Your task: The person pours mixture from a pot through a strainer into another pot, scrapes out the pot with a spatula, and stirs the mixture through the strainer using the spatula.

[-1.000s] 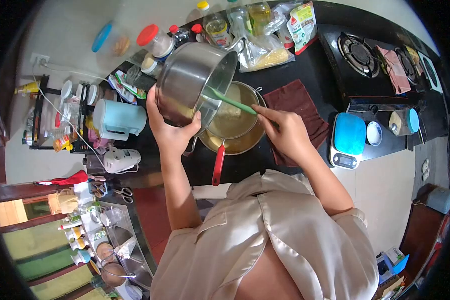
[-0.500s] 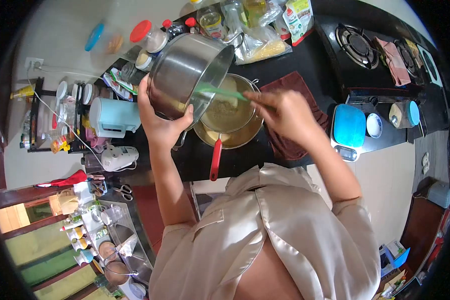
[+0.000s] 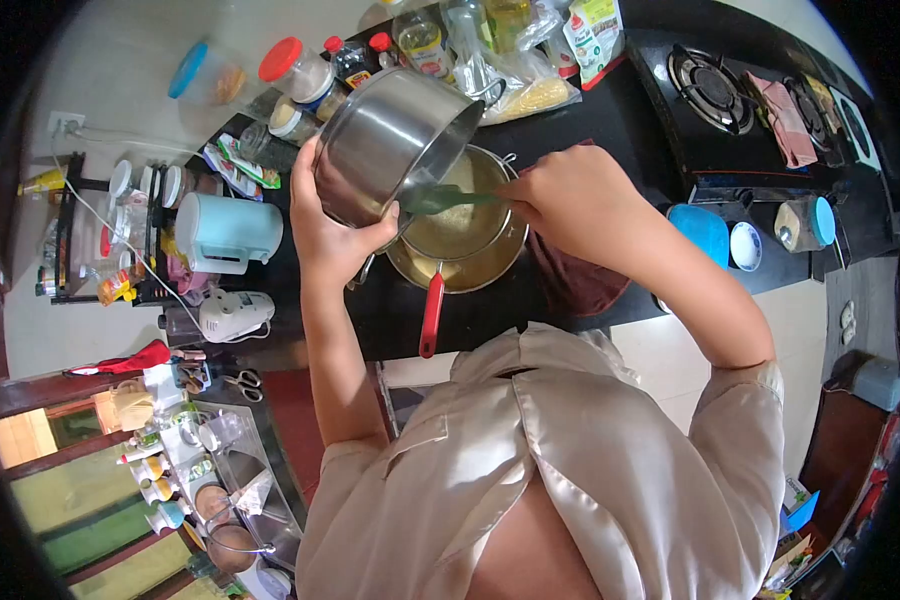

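My left hand (image 3: 338,225) grips a steel pot (image 3: 385,135), tipped so that its mouth faces right and down. Below that mouth, a round strainer (image 3: 460,235) with a red handle (image 3: 433,315) rests over a larger metal vessel (image 3: 470,280); pale yellowish contents show inside. My right hand (image 3: 570,205) is closed around the handle of a green spatula (image 3: 448,199). The spatula's blade is at the lower rim of the tilted pot, above the strainer. Part of the blade looks hidden by the rim.
A brown cloth (image 3: 575,275) lies under my right forearm. Jars, bottles and a bag of yellow food (image 3: 535,95) line the back. A gas stove (image 3: 710,90) stands at the right, near a blue-topped scale (image 3: 698,235). A light-blue pitcher (image 3: 230,233) and white mixer (image 3: 235,316) are at the left.
The pot has tipped further and shifted slightly right. My right hand has turned and risen a little, its elbow swinging outward, and the spatula's blade has moved slightly right and down.
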